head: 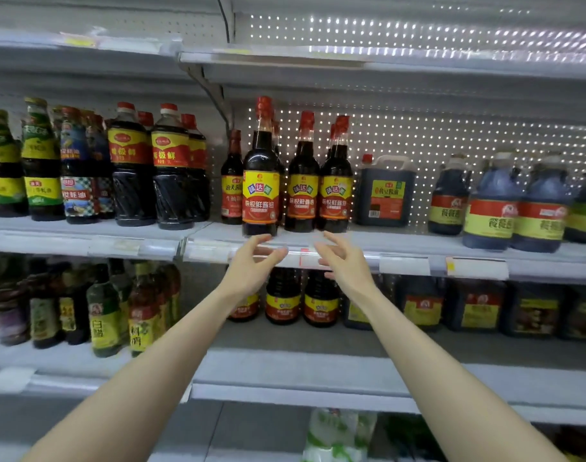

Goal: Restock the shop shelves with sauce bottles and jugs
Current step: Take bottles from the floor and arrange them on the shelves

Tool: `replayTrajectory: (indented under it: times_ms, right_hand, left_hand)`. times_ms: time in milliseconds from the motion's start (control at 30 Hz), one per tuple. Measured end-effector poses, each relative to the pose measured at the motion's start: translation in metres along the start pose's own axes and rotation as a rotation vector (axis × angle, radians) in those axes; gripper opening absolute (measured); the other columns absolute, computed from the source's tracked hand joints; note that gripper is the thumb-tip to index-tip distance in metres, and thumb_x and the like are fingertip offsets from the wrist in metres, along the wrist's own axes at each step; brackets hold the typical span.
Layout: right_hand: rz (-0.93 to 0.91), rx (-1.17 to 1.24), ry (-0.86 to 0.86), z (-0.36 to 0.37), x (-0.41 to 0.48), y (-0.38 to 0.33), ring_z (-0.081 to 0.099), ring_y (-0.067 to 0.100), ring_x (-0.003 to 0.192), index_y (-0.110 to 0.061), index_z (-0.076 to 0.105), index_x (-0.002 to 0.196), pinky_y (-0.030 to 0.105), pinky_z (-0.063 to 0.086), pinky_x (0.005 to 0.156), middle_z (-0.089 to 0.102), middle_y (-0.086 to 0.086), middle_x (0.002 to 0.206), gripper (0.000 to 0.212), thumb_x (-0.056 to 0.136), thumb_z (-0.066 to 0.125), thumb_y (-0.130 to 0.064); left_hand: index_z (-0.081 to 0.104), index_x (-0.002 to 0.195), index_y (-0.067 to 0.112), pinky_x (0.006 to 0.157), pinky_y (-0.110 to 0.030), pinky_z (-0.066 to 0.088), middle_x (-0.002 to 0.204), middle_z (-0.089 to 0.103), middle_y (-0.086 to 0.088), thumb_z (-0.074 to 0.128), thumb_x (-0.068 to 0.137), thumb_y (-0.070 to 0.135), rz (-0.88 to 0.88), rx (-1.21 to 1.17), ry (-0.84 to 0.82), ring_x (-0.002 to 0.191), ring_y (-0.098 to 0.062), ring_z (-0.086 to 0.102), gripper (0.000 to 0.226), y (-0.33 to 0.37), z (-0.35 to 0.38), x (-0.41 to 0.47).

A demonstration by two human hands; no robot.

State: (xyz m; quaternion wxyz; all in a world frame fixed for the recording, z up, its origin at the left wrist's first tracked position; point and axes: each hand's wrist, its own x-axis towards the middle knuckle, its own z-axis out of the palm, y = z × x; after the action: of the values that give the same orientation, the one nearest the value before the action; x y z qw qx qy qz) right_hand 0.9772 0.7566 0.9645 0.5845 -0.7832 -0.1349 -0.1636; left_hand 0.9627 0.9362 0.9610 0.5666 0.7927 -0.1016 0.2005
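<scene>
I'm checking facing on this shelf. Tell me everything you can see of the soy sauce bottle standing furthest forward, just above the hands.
The front soy sauce bottle is tall, with a long neck, a red sealed cap and dark contents; glass or plastic, I cannot tell. Its label is yellow above, red below. It stands upright at the front edge of the middle shelf, ahead of matching bottles to its right. The left hand and right hand are open just below it; neither grips it.
</scene>
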Motion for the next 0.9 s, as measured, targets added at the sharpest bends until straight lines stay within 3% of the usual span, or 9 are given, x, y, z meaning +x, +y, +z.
replayTrajectory:
  times_ms: [100, 233, 300, 433, 500, 567, 667, 767, 900]
  right_hand:
    - [0.049, 0.015, -0.012, -0.013, -0.025, 0.031, 0.059, 0.018, 0.114, -0.022, 0.051, 0.136, 0.039, 0.051, 0.096, 0.060, 0.003, 0.126, 0.047, 0.093, 0.059, -0.038]
    - [0.145, 0.053, -0.059, -0.018, -0.063, 0.087, 0.065, 0.014, 0.097, -0.020, 0.056, 0.130, 0.031, 0.054, 0.085, 0.066, 0.000, 0.112, 0.041, 0.092, 0.060, -0.036]
    - [0.228, 0.059, -0.082, -0.016, -0.081, 0.123, 0.066, 0.016, 0.094, -0.020, 0.057, 0.127, 0.029, 0.053, 0.080, 0.068, -0.001, 0.107, 0.039, 0.092, 0.061, -0.037]
    - [0.386, 0.068, -0.096, -0.007, -0.114, 0.203, 0.066, 0.020, 0.092, -0.023, 0.060, 0.116, 0.038, 0.053, 0.086, 0.068, 0.004, 0.104, 0.027, 0.091, 0.063, -0.032]
    - [0.460, 0.086, -0.095, 0.001, -0.134, 0.241, 0.065, 0.018, 0.086, -0.021, 0.062, 0.110, 0.035, 0.052, 0.083, 0.069, 0.006, 0.100, 0.021, 0.091, 0.065, -0.026]
    - [0.539, 0.093, -0.116, 0.012, -0.158, 0.281, 0.063, 0.013, 0.077, -0.016, 0.062, 0.112, 0.029, 0.050, 0.076, 0.068, -0.001, 0.093, 0.023, 0.091, 0.064, -0.023]
    - [0.651, 0.056, -0.161, 0.029, -0.195, 0.345, 0.067, 0.019, 0.085, -0.018, 0.063, 0.113, 0.033, 0.052, 0.080, 0.068, -0.005, 0.092, 0.025, 0.090, 0.065, -0.028]
    - [0.746, 0.047, -0.181, 0.051, -0.233, 0.405, 0.064, 0.019, 0.087, -0.018, 0.062, 0.106, 0.029, 0.048, 0.078, 0.067, 0.000, 0.092, 0.017, 0.090, 0.065, -0.023]
    - [0.856, 0.026, -0.229, 0.088, -0.284, 0.483, 0.065, 0.020, 0.085, -0.030, 0.061, 0.096, 0.029, 0.048, 0.078, 0.068, 0.002, 0.092, 0.009, 0.090, 0.066, -0.026]
  left_hand:
    - [0.046, 0.136, 0.017, 0.080, -0.024, 0.043, 0.115, 0.061, -0.003, 0.063, 0.089, 0.039, -0.058, -0.012, -0.002, 0.105, -0.016, 0.058, 0.055, -0.020, 0.026, -0.030]
    - [0.052, 0.125, 0.020, 0.070, -0.014, 0.043, 0.108, 0.065, -0.002, 0.065, 0.088, 0.036, -0.161, -0.058, -0.004, 0.098, -0.012, 0.060, 0.043, -0.068, 0.065, -0.074]
    - [0.052, 0.125, 0.020, 0.071, -0.019, 0.044, 0.108, 0.064, -0.002, 0.064, 0.088, 0.036, -0.250, -0.058, -0.020, 0.095, -0.012, 0.060, 0.042, -0.100, 0.083, -0.095]
    - [0.053, 0.127, 0.015, 0.071, -0.022, 0.045, 0.099, 0.064, 0.001, 0.066, 0.087, 0.036, -0.414, -0.076, -0.058, 0.084, -0.008, 0.059, 0.046, -0.169, 0.115, -0.131]
    - [0.055, 0.126, 0.012, 0.074, -0.025, 0.045, 0.089, 0.062, 0.004, 0.066, 0.088, 0.030, -0.487, -0.056, -0.057, 0.077, -0.006, 0.057, 0.043, -0.207, 0.129, -0.151]
    - [0.054, 0.126, 0.014, 0.075, -0.026, 0.046, 0.093, 0.062, 0.004, 0.065, 0.089, 0.032, -0.571, -0.040, -0.083, 0.082, -0.007, 0.059, 0.043, -0.247, 0.143, -0.175]
    - [0.053, 0.123, 0.017, 0.070, -0.023, 0.046, 0.094, 0.061, 0.004, 0.063, 0.091, 0.030, -0.696, -0.049, -0.116, 0.084, -0.007, 0.059, 0.036, -0.304, 0.159, -0.214]
    - [0.053, 0.122, 0.013, 0.076, -0.028, 0.044, 0.094, 0.062, -0.003, 0.065, 0.090, 0.026, -0.805, -0.051, -0.132, 0.090, -0.018, 0.060, 0.036, -0.366, 0.170, -0.252]
    - [0.055, 0.121, 0.016, 0.074, -0.027, 0.047, 0.099, 0.064, -0.005, 0.067, 0.088, 0.032, -0.959, -0.060, -0.138, 0.090, -0.020, 0.061, 0.039, -0.450, 0.180, -0.306]
